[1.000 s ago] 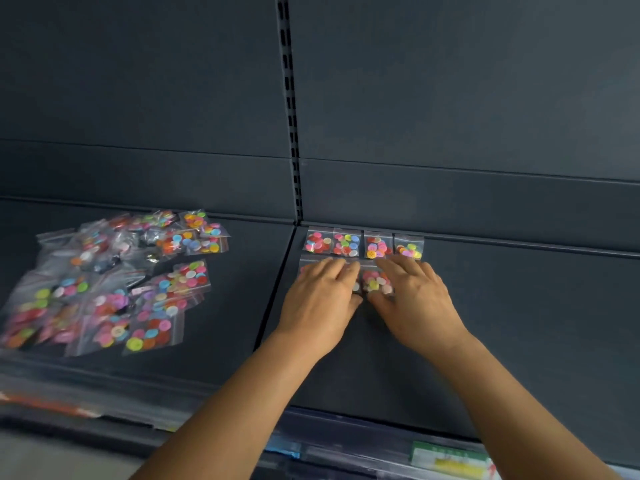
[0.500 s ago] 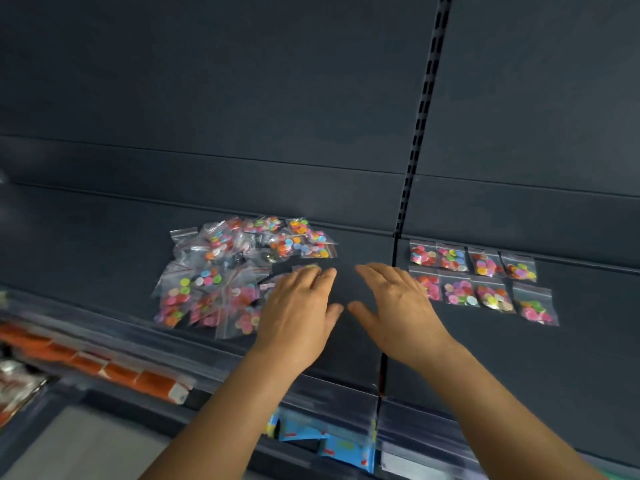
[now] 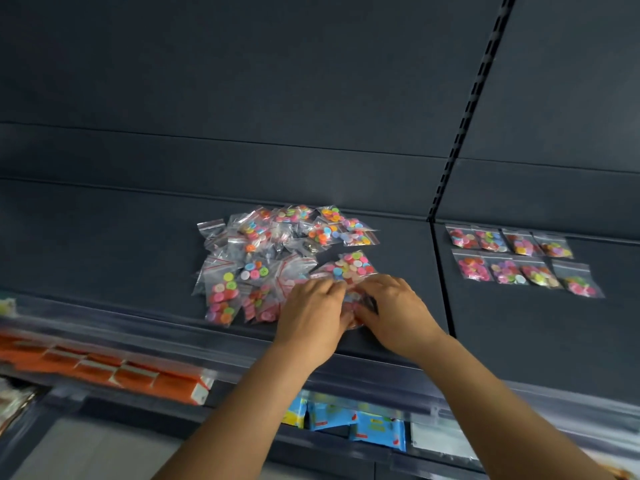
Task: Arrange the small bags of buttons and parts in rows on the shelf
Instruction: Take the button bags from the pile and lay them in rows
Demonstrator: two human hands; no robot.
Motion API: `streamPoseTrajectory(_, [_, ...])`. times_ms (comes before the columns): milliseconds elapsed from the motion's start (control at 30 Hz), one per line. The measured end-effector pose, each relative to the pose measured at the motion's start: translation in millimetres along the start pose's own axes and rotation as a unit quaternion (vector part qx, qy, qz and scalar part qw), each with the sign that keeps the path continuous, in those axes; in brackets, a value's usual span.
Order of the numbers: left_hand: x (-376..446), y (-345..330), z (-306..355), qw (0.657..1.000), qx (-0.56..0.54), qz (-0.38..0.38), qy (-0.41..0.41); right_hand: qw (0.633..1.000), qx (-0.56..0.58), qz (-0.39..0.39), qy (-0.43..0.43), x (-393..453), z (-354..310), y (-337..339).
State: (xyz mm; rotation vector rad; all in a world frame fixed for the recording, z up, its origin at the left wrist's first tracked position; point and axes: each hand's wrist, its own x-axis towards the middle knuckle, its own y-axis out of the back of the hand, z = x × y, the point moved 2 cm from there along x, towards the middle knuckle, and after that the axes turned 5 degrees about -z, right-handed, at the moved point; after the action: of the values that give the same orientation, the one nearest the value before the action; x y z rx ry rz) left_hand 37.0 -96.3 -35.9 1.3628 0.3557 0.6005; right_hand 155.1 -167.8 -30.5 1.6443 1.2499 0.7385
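A loose pile of small clear bags of coloured buttons (image 3: 270,251) lies on the dark shelf (image 3: 104,251), left of the shelf seam. My left hand (image 3: 313,310) and my right hand (image 3: 398,306) meet at the pile's front right corner. Their curled fingers pinch one bag of pink and red buttons (image 3: 352,301) between them, and the hands mostly hide it. On the shelf section to the right, two neat rows of button bags (image 3: 509,258) lie flat, several in each row; the front row's last bag sits slightly askew.
A slotted upright post (image 3: 464,109) divides the back panel above the seam. A clear price rail (image 3: 138,327) runs along the shelf's front edge. Orange packs (image 3: 104,368) and blue packets (image 3: 363,424) sit on the shelf below.
Both hands left the arranged rows on the right and moved left to the pile. They were open over the shelf half a second ago and now pinch a bag. The view turned left.
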Motion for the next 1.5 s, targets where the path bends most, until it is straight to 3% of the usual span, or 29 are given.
streamPoseTrajectory(300, [7,-5,0,0.999,-0.034,0.011,0.007,0.996,0.058,-0.018,-0.058,3,6,5])
streamPoseTrajectory(400, [7,-1,0,0.993,-0.11,0.028,0.016,0.996,0.079,-0.015,-0.039,4,8,6])
streamPoseTrajectory(567, [13,5,-5,0.947,-0.302,0.046,0.097,0.966,0.245,0.066,-0.045,8,12,18])
streamPoseTrajectory(733, [22,9,-7,0.925,-0.353,0.044,0.131,0.949,0.298,0.101,-0.038,20,17,25])
streamPoseTrajectory(900, [26,16,-8,0.927,-0.317,0.083,0.181,0.962,0.244,0.106,-0.061,35,30,29])
streamPoseTrajectory(1100, [28,19,-15,0.922,-0.302,0.091,0.226,0.989,0.099,0.044,-0.101,54,32,15])
streamPoseTrajectory(1367, [24,17,-19,0.916,-0.309,0.096,0.238,0.982,0.134,-0.006,-0.132,68,22,14])
streamPoseTrajectory(1500, [25,21,-20,0.916,-0.313,0.101,0.228,0.984,0.13,0.032,-0.119,65,22,15])
